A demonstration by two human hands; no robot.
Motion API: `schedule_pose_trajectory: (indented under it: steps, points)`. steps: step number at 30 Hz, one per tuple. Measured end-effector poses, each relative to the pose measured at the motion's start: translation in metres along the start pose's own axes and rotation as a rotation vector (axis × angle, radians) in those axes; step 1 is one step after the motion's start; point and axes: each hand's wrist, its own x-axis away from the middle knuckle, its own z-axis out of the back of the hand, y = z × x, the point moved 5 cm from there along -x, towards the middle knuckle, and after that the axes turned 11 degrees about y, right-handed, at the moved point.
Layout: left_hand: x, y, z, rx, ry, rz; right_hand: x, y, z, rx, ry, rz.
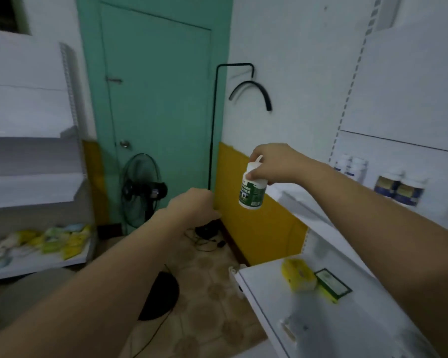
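The right hand (272, 164) pinches a bottle (252, 193) by its white top, thumb on the near side and fingers curled over the far side. The bottle is white with a green label and hangs nearly upright in the air below the hand, touching nothing else. It is in front of the yellow wall band (256, 228) and above the floor (212, 293), just left of the right shelves. The left hand (192, 205) is stretched out lower and to the left, well apart from the bottle. Only its back shows, with the fingers curled away from the camera, so I cannot tell whether it holds anything. Just beyond it a thin black pole (212, 125) runs up the wall beside a green door (161, 99). A fan (140, 187) stands low in front of the door, with black cables on the floor near it. On the lower right shelf (264, 306) lie a yellow pack (298, 277) and, touching it, a green box (332, 285). The shelf above it, behind the right forearm, carries blue jars (398, 191) and white jars (352, 166). At the far left another shelf (36, 264) holds a heap of yellow and green packets (49, 240).
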Motion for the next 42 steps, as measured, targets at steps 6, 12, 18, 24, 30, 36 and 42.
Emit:
schedule_pose_trajectory:
  steps: [6, 12, 18, 24, 30, 36, 42]
  points:
    - [-0.071, -0.09, -0.034, -0.03, 0.032, 0.123, -0.106, -0.031, -0.089, -0.056, -0.111, 0.118]
    - [-0.161, -0.156, -0.056, -0.081, -0.022, 0.205, -0.217, -0.033, -0.154, -0.092, -0.18, 0.159]
    - [-0.257, -0.198, -0.091, -0.107, -0.031, 0.197, -0.317, -0.019, -0.215, -0.065, -0.206, 0.134]
    - [-0.367, -0.235, -0.159, -0.108, -0.138, 0.104, -0.413, 0.014, -0.29, 0.018, -0.21, 0.063]
    - [-0.475, -0.249, -0.228, -0.038, -0.246, -0.004, -0.492, 0.085, -0.341, 0.067, -0.211, -0.149]
    - [-0.56, -0.215, -0.32, 0.01, -0.367, -0.16, -0.535, 0.197, -0.398, 0.117, -0.245, -0.396]
    - [-0.628, -0.17, -0.448, 0.05, -0.498, -0.304, -0.546, 0.335, -0.475, 0.123, -0.308, -0.599]
